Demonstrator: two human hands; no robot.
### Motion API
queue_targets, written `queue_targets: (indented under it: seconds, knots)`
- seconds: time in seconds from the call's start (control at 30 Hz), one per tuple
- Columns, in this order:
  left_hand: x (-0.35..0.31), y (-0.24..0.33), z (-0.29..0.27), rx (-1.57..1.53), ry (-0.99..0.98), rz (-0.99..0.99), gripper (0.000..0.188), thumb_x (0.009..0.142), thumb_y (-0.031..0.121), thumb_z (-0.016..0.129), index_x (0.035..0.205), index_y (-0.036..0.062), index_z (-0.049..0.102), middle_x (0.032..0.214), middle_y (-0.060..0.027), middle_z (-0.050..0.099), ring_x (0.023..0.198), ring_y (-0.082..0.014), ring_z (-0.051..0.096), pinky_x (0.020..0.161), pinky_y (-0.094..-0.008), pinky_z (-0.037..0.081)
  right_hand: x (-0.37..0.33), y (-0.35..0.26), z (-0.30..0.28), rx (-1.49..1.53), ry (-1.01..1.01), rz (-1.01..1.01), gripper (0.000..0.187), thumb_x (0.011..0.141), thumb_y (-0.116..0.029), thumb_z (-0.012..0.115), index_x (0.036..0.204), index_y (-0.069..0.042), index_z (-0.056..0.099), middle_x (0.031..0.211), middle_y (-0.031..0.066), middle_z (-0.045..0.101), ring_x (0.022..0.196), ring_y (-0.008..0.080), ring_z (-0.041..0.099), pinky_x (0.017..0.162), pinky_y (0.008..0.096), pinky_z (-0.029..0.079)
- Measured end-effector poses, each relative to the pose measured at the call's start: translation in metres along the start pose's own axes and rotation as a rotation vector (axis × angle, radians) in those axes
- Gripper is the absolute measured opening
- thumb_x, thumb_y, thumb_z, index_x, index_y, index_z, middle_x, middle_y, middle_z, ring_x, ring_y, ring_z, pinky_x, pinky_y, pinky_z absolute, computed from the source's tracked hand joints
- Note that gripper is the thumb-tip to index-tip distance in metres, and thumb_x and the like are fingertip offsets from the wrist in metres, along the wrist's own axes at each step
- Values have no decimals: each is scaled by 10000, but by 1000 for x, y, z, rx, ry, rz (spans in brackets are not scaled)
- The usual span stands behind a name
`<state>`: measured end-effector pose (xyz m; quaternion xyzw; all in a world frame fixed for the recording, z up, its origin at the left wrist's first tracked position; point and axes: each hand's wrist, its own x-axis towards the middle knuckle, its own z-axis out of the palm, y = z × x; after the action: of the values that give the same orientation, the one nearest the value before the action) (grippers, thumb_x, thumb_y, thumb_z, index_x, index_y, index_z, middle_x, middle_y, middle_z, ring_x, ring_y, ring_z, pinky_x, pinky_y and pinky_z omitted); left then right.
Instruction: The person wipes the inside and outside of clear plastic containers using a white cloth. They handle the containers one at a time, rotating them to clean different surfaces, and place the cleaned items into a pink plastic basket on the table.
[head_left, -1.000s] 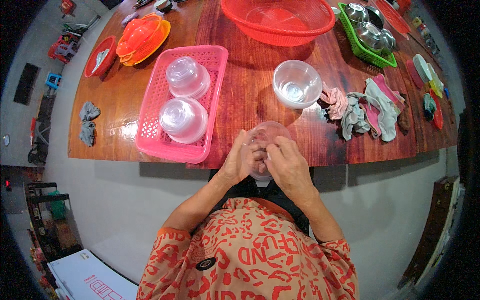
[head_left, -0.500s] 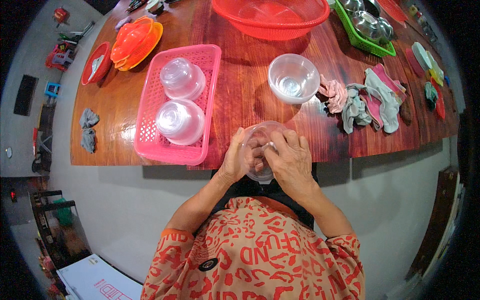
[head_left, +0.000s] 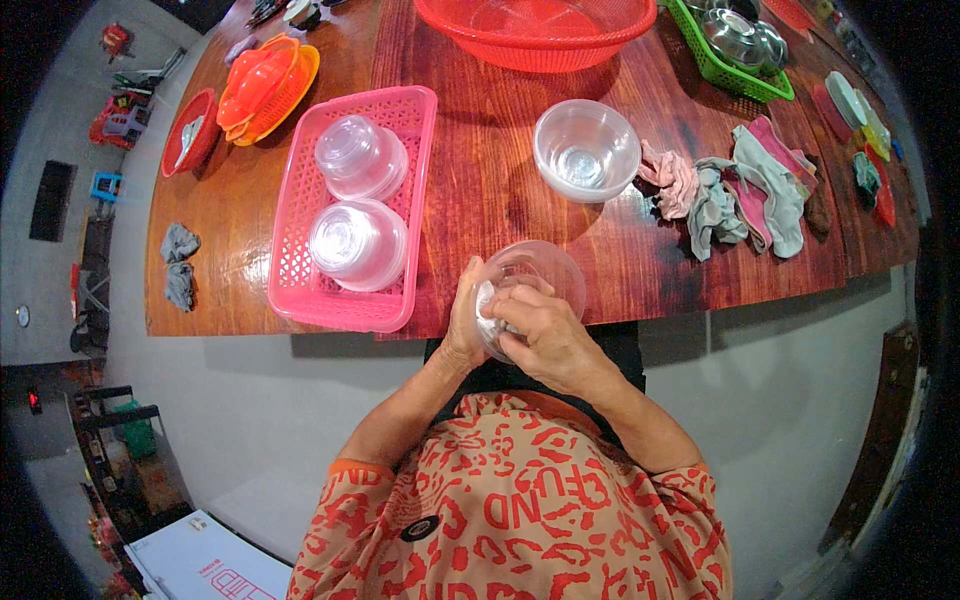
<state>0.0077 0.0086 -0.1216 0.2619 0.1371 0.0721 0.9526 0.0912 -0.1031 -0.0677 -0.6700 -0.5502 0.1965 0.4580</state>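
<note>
My left hand (head_left: pixel 465 320) is wrapped round the left side of a clear plastic bowl (head_left: pixel 555 268), tilted over the table's front edge. The fingers of my right hand (head_left: pixel 545 335) reach inside this bowl, bent against a small white cloth (head_left: pixel 486 305) at its left inner wall. Part of the cloth is hidden under the fingers. Beyond my hands, another clear plastic bowl (head_left: pixel 587 150) stands upright on the table. Left of my hands, a pink plastic basket (head_left: pixel 425 180) carries two clear bowl stacks turned upside down, a far one (head_left: pixel 360 155) and a near one (head_left: pixel 358 245).
Crumpled cloths (head_left: pixel 720 200) lie to the right on the wooden table (head_left: pixel 480 150). A large red basin (head_left: pixel 540 45) and a green basket (head_left: pixel 735 80) with metal bowls stand at the back. Orange containers (head_left: pixel 265 85), a red basket (head_left: pixel 205 150) and grey rags (head_left: pixel 180 265) are at left.
My right hand has shifted left and deeper into the held bowl, its fingers now against the left wall. The white cloth now shows there. The view has shifted slightly.
</note>
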Motion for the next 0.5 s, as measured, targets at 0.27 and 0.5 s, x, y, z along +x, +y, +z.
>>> queue_targets:
  seconds: [0.27,0.5]
  knots:
    - [0,-3,4,-111,161,-11,619,957,526,248,1313,60,446,1287,-118,508,1179,-250,488,1041,-391,350,15,-3,-8,-692,155,-54,121,724,-124,584,778,-19,562,777,96,532,760,236,578,684,359,491]
    - [3,1,12,-33,212,-12,620,961,510,253,1318,41,445,1265,-123,530,1159,-252,511,1033,-396,366,18,0,-2,-544,185,64,81,773,-99,565,816,-31,577,738,99,558,686,266,619,562,369,501]
